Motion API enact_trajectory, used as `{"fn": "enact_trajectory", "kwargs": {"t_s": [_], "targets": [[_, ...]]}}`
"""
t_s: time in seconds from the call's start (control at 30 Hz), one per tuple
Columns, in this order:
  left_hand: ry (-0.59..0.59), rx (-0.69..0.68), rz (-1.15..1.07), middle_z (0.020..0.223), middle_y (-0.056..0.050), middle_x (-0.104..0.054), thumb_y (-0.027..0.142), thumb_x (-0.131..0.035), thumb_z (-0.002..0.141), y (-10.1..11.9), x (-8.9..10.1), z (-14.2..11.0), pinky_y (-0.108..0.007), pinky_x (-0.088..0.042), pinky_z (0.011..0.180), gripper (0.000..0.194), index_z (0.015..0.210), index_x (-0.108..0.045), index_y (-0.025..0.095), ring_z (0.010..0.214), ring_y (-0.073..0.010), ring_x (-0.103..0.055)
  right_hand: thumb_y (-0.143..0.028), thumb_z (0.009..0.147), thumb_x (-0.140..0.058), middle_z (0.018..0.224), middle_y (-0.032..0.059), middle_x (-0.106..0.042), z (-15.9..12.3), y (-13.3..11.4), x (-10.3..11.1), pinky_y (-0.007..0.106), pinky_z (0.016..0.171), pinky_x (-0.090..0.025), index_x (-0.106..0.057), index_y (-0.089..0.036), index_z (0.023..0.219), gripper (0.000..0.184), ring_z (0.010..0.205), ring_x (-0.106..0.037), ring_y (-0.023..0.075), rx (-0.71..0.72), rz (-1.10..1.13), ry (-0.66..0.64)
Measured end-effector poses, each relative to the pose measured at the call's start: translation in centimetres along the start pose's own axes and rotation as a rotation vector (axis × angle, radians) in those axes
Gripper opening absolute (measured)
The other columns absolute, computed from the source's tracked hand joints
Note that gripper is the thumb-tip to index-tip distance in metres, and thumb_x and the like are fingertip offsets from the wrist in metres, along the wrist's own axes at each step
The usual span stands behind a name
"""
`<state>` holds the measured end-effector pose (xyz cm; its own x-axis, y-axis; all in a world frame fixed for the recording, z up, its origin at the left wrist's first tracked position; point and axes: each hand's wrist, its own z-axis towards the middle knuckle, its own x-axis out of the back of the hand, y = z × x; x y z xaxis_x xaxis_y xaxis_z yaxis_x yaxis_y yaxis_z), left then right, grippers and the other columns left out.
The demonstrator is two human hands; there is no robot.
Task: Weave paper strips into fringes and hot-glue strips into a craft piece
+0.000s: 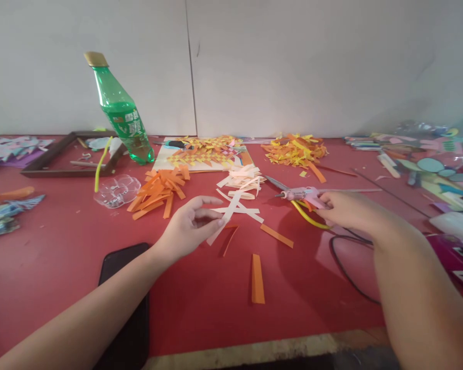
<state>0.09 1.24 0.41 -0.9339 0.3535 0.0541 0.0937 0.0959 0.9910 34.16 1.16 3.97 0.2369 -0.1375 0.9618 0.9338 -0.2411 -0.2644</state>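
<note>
My left hand pinches a pale paper strip between thumb and fingers, above other pale strips that cross on the table. At the right, the fingers of my right hand close around the handle of a pink glue gun, its nozzle facing left. Scissors and a yellow strip lie beside the gun. Behind my left hand is a heap of pale strips, and to its left a pile of folded orange strips. Loose orange strips lie nearer to me.
A green soda bottle stands at the back left near a dark frame and a clear plastic dish. A phone lies under my left forearm. A black cable curves beneath my right arm, near a magenta power strip.
</note>
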Motion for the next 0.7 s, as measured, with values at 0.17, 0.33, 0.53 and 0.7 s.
{"fn": "enact_trajectory", "kwargs": {"t_s": [0.17, 0.33, 0.53, 0.7], "targets": [[0.079, -0.086, -0.015, 0.085, -0.004, -0.077, 0.032, -0.077, 0.076, -0.8, 0.3, 0.4, -0.029, -0.057, 0.074, 0.034, 0.103, -0.061, 0.02, 0.079, -0.0183, -0.073, -0.034, 0.082, -0.067, 0.053, 0.0089, -0.064, 0.3, -0.6, 1.5, 0.034, 0.055, -0.03, -0.058, -0.019, 0.052, 0.035, 0.046, -0.052, 0.0149, -0.126, -0.123, -0.229], [0.131, -0.188, -0.121, 0.085, -0.004, -0.075, 0.027, -0.076, 0.076, -1.3, 0.3, 0.5, -0.027, -0.057, 0.077, 0.017, 0.089, -0.069, 0.018, 0.081, -0.0159, -0.071, -0.02, 0.077, -0.067, 0.063, 0.0051, -0.063, 0.2, -1.7, 3.2, 0.036, 0.063, -0.032, -0.059, -0.017, 0.065, 0.015, 0.06, -0.053, 0.0136, -0.151, -0.081, 0.008], [0.12, -0.109, -0.178, 0.087, -0.003, -0.076, 0.024, -0.077, 0.077, -0.8, -0.1, -0.1, -0.021, -0.055, 0.076, 0.012, 0.087, -0.076, 0.018, 0.079, -0.0117, -0.069, -0.029, 0.064, -0.067, 0.079, 0.0034, -0.061, -0.7, -4.2, -0.7, 0.031, 0.062, -0.039, -0.049, -0.021, 0.084, 0.028, 0.066, -0.053, 0.0163, -0.055, 0.258, 0.278], [0.135, -0.132, -0.18, 0.08, -0.001, -0.073, 0.02, -0.074, 0.079, -0.9, 0.0, -0.1, -0.018, -0.054, 0.071, 0.015, 0.093, -0.076, 0.019, 0.075, -0.01, -0.066, -0.025, 0.063, -0.057, 0.062, -0.0028, -0.052, -2.0, -5.3, -3.5, 0.029, 0.052, -0.037, -0.052, -0.024, 0.08, 0.017, 0.055, -0.048, 0.0164, 0.139, 0.529, 0.139]]}}
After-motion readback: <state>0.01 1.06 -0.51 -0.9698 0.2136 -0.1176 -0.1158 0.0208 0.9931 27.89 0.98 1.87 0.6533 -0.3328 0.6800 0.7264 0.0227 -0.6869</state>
